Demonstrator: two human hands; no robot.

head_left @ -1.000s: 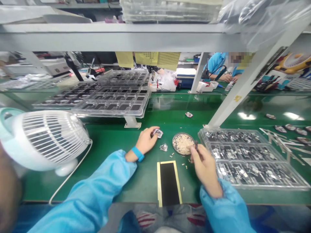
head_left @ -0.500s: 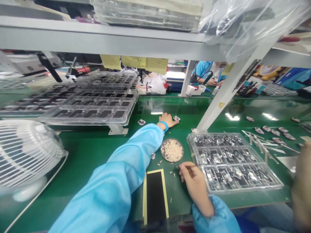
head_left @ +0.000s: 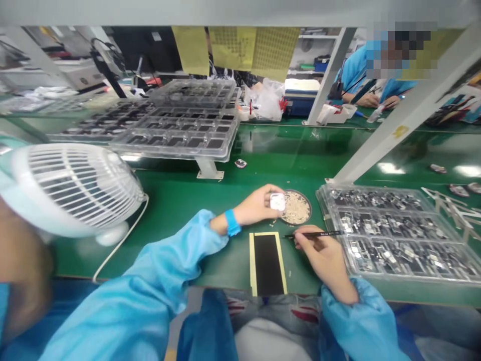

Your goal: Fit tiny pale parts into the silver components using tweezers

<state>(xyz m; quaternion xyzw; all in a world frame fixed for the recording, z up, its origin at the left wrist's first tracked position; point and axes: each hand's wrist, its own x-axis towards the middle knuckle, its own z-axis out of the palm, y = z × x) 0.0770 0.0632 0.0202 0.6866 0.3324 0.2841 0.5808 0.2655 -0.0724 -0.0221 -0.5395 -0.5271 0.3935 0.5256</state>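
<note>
My left hand, with a blue wristband, grips a small white rounded part between thumb and fingers. It is held at the left edge of a round dish of tiny beige pieces. My right hand is closed around dark tweezers, whose tips point left. Below and between the hands lies a black pad bordered with yellow tape. A clear tray of small metallic parts sits to the right of my right hand.
A white fan stands at the left with its cord on the green bench. Stacked clear trays are behind it. A slanted metal post rises at the right. Another person's hands work across the bench.
My left hand has come back from the far side of the dish and now holds the white part. The right hand still has the tweezers. The camera view has shifted and tilted down.
</note>
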